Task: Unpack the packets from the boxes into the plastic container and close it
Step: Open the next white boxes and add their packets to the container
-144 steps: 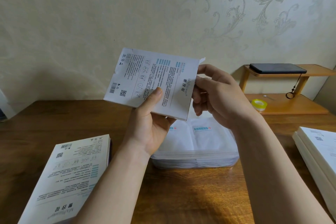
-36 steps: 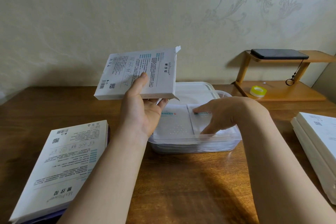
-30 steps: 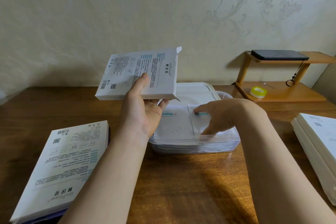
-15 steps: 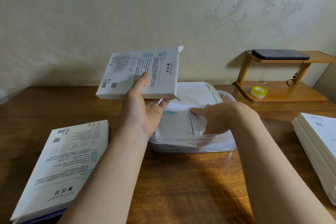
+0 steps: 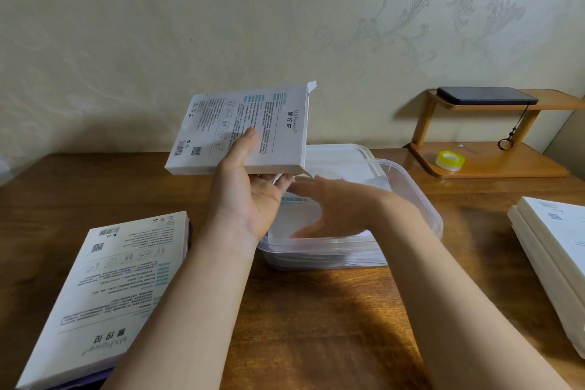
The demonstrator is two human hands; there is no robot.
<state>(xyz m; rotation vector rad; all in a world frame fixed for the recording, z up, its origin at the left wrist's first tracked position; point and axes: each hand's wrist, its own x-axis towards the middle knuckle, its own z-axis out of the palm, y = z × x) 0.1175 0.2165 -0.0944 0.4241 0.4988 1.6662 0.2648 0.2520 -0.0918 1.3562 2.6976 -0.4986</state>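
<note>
Left hand (image 5: 250, 199) grips box (image 5: 243, 130) above plastic container (image 5: 422, 199). Right hand (image 5: 332, 209) blurred, fingers extended over packets (image 5: 292, 199), grasping nothing. Risk: uneven stack blocks lid (image 5: 342, 158).

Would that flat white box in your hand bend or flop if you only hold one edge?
Probably not: the flat white cardboard box shows straight edges though the left hand grips only its lower edge, so it seems stiff. Held up one-handed, it is likely light. Its small corner flap looks easy to crush.
</note>
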